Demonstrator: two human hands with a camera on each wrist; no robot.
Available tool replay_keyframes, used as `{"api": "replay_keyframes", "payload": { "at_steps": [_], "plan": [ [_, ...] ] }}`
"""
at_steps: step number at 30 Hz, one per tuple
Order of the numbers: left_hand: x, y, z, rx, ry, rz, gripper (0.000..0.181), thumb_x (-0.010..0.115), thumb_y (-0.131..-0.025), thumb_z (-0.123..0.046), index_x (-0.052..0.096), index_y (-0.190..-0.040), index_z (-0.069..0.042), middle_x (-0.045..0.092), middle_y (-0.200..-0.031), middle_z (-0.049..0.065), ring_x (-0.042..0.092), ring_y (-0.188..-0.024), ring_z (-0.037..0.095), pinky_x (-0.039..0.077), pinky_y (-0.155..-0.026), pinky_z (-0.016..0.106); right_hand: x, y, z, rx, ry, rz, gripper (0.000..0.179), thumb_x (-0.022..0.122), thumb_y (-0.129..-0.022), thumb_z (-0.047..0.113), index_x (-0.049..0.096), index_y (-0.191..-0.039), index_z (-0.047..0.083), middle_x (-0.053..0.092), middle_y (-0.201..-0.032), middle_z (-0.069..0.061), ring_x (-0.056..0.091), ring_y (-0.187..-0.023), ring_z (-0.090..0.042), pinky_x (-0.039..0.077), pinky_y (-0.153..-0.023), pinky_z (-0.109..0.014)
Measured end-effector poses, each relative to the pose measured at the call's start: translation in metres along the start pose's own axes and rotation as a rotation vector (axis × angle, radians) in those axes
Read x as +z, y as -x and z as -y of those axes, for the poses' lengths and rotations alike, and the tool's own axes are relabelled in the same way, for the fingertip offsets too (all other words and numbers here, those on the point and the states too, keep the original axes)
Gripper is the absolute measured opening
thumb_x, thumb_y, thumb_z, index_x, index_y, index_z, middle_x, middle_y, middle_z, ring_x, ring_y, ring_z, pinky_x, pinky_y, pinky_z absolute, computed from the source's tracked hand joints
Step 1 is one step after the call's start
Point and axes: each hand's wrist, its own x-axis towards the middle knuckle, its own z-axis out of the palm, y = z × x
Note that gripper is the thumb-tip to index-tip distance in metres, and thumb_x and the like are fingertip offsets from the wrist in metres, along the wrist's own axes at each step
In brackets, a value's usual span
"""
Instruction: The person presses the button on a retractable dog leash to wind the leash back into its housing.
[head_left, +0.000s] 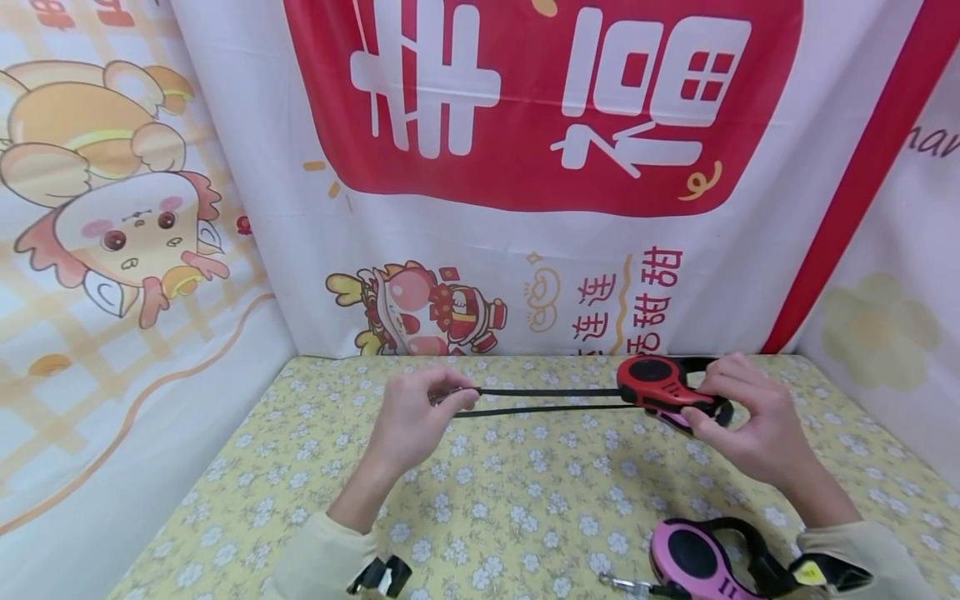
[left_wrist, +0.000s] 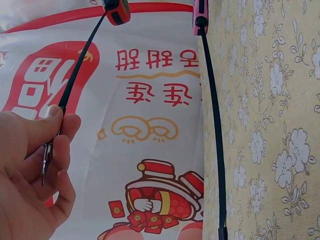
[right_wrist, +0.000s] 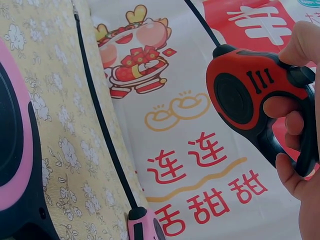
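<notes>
From the head view, the left hand [head_left: 416,412] sits at seven o'clock, thumb and fingers clamped together at the end of a flat black strap [head_left: 551,392]. The strap runs straight across to a red-and-black plastic leash case [head_left: 654,382] at four o'clock, and there's the right hand [head_left: 753,421] on it, fingers curled round the grip! Just behind and below sits a pink-and-black leash case [head_left: 671,419], mostly hidden, its thin black cord [head_left: 551,409] stretching left beneath the strap. Nearer, between four and five o'clock, a second pink-and-black case with a black loop handle [head_left: 712,577] lies on the yellow floral tablecloth [head_left: 495,492]. Over to the left wrist: the hand is at eight o'clock, thumb and fingertips pinching a slim silver metal clip [left_wrist: 46,161] on the strap's end; the red case shows at eleven, the pink one at one. And the right wrist: the red case is at two o'clock, fingers wrapped round its black handle, thumb up on top. The nearer pink case fills nine o'clock, while the farther one peeks in at six, its cord running up towards eleven.
</notes>
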Motion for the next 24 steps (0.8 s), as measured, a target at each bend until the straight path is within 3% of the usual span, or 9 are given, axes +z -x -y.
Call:
{"api": "replay_keyframes", "payload": {
  "at_steps": [3,10,18,24],
  "plan": [
    [0.0014,0.0000,0.0005,-0.003,0.008,0.005,0.005,0.079,-0.097,-0.017,0.079,-0.101,-0.020,0.081,-0.093,-0.005,0.076,-0.087,0.017,0.056,-0.073,0.024,-0.0004,0.0002,0.0004,0.008,-0.001,0.003,0.027,0.081,-0.069,-0.004,0.068,-0.080,0.017,0.063,-0.087,0.005,0.046,-0.090,-0.003,0.036,-0.082,-0.018],
    [0.0026,0.0011,0.0010,0.001,0.019,0.021,0.009,0.074,-0.100,-0.013,0.078,-0.105,-0.018,0.081,-0.093,-0.004,0.073,-0.084,0.007,0.057,-0.074,0.025,-0.0012,0.0003,0.0009,0.022,0.003,0.010,0.027,0.082,-0.070,-0.003,0.068,-0.080,0.017,0.063,-0.087,0.005,0.046,-0.090,-0.003,0.036,-0.082,-0.018],
    [0.0038,0.0014,-0.0009,-0.010,0.038,0.037,0.015,0.069,-0.103,-0.009,0.078,-0.110,-0.017,0.080,-0.093,-0.003,0.068,-0.075,0.010,0.049,-0.060,0.023,0.0002,-0.0006,0.0016,-0.024,0.001,-0.018,0.027,0.082,-0.068,-0.003,0.069,-0.080,0.017,0.063,-0.086,0.006,0.046,-0.090,-0.004,0.035,-0.081,-0.018],
    [0.0052,0.0016,-0.0005,-0.015,0.069,0.052,0.017,0.067,-0.103,-0.005,0.077,-0.111,-0.016,0.081,-0.094,0.000,0.068,-0.075,0.010,0.050,-0.059,0.023,0.0003,-0.0007,0.0010,-0.017,-0.001,-0.010,0.027,0.082,-0.068,-0.004,0.068,-0.080,0.017,0.063,-0.086,0.005,0.046,-0.090,-0.004,0.036,-0.082,-0.018]
  ]
}}
